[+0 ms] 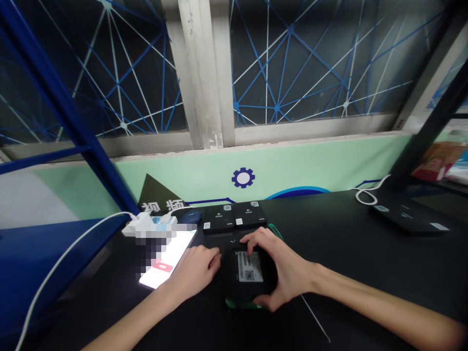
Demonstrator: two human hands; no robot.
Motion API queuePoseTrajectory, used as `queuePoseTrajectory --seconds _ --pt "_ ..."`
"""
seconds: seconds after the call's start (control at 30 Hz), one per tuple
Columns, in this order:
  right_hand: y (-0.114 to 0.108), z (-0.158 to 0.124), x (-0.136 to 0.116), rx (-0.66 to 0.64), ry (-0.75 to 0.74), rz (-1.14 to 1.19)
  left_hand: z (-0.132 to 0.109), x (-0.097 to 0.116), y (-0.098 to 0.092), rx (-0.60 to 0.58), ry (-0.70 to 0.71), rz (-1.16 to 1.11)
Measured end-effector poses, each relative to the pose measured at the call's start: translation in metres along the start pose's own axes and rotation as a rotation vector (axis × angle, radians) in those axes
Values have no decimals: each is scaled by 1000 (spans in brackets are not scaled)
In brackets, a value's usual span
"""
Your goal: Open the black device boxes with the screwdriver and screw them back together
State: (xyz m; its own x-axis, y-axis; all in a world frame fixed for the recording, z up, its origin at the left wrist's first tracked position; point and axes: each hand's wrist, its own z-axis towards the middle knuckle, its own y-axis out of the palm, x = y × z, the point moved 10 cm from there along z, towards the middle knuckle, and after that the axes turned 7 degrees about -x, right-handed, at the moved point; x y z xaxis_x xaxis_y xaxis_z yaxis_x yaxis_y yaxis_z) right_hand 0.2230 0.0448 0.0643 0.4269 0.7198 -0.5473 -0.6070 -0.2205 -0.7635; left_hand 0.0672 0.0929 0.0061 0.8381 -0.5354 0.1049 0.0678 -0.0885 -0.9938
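Note:
A flat black box-shaped device [234, 285] lies on the dark table, with a white printed label and QR code [250, 266] facing up and green along its near edge. My right hand [276, 268] spans its right side, thumb at the near edge and fingers over the far edge. Close to the device's left side, my left hand [199, 265] rests with curled fingers; their undersides are hidden. A lit phone [170, 256] lies left of that hand. Past my right fingers shows a green handle [276, 231], and a thin metal rod [316, 318] extends below my right wrist.
Two black boxes [218, 219] stand side by side behind the device. A dark blue mouse [191, 217] and a white power strip [155, 225] with cables are at back left. Another black box [409, 217] and a white cable [366, 196] lie at right. Blue frame posts flank the left.

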Motion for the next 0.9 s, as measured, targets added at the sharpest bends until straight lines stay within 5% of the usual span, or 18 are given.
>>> queuePoseTrajectory --seconds 0.37,0.9 --pt "-46 16 50 221 218 -212 -5 14 -14 11 48 -122" --pt "-33 77 84 164 177 -286 -7 28 -12 -10 134 -166"
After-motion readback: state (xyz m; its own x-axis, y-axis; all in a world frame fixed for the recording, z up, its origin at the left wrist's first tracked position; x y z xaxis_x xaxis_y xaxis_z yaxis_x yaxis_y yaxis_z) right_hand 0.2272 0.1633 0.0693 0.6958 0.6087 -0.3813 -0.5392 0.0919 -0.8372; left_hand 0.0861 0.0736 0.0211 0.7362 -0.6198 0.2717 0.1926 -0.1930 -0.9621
